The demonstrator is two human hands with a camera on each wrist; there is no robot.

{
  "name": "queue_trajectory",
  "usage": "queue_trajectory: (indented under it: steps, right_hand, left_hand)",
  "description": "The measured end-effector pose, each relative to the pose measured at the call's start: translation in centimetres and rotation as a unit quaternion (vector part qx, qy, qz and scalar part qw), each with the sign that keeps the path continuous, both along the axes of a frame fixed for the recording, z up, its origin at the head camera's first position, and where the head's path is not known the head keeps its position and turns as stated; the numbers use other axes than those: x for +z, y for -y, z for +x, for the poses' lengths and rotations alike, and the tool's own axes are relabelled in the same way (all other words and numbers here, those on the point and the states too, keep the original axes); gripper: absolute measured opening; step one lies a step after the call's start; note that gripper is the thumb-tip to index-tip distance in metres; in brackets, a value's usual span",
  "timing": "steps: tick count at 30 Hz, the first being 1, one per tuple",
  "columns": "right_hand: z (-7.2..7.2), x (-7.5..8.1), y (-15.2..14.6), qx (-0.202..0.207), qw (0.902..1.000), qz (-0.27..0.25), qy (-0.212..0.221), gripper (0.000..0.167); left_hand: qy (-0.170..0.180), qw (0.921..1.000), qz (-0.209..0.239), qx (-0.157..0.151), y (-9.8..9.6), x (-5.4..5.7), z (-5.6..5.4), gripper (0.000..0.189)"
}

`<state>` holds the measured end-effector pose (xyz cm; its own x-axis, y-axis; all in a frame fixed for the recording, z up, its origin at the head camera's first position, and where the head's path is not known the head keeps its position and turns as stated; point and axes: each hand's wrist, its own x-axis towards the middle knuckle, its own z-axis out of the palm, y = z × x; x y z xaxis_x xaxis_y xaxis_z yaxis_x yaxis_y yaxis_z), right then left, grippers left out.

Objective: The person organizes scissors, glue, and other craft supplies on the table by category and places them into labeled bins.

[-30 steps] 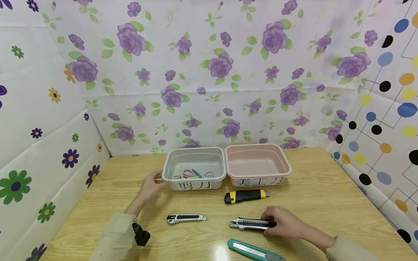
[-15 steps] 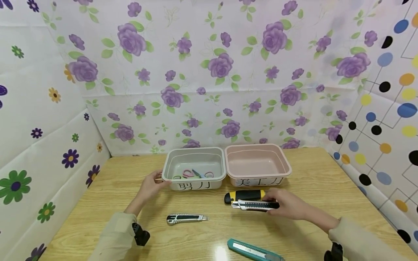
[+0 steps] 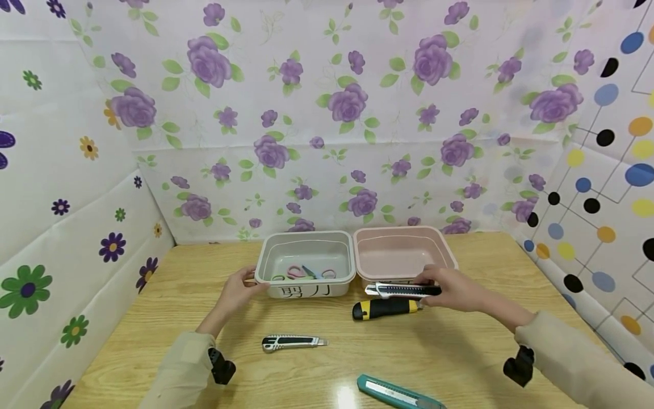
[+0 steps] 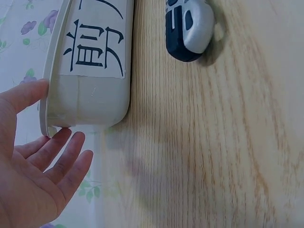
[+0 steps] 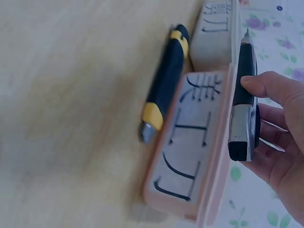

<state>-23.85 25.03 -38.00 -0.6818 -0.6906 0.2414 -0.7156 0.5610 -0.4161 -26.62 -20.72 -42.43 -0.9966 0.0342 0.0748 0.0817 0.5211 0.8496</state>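
My right hand [image 3: 455,288] grips a silver-and-black utility knife [image 3: 398,290] by its rear end, thumb on one side and fingers on the other. In the head view it is held up in front of the pink bin [image 3: 379,278], covering most of that bin's label; the right wrist view shows it beside the rim. My left hand [image 3: 236,295] holds the near left corner of the grey bin [image 3: 341,289], with the thumb on the rim and fingertips against the end wall [image 4: 61,124]. Several scissors [image 3: 309,272] lie in the grey bin.
A yellow-and-black utility knife [image 3: 384,308] lies just in front of the pink bin. Closer on the wooden table [image 3: 214,375] are a small silver-and-black utility knife [image 3: 291,342] and a teal one [image 3: 398,392] at the bottom edge. Floral cloth [image 3: 317,170] hangs behind the bins.
My right hand has lifted the silver-and-black utility knife off the table and carried it forward, past the yellow-and-black one, to the pink bin's front. My left hand stays on the grey bin.
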Motion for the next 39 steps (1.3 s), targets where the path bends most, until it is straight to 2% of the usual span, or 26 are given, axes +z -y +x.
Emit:
queue_trajectory:
  steps: [7,15,27,34,39]
  right_hand:
    - [-2.1,1.5,-0.5,-0.013,0.9998,0.009,-0.013,0.025]
    - [-4.1,2.2,-1.2,-0.041,0.9989,0.023,-0.001,0.026]
    - [-6.1,1.5,-1.5,-0.067,0.9963,0.054,-0.007,0.03]
    - [-6.7,1.0,-1.8,-0.081,0.9954,0.052,-0.002,0.032]
    - [-7.2,0.6,-1.9,-0.076,0.9959,0.05,0.002,0.031]
  left_hand:
    - [0.001,1.0,-0.004,0.0,0.0,0.0,0.1,0.058]
    - [-0.002,1.0,0.0,0.001,0.0,-0.2,-0.1,0.057]
    - [-0.003,1.0,0.002,-0.001,0.1,-0.2,-0.1,0.055]
    - [-0.004,1.0,0.004,-0.001,0.0,-0.2,-0.2,0.056]
    - [0.001,1.0,-0.001,0.003,0.1,-0.2,-0.1,0.055]
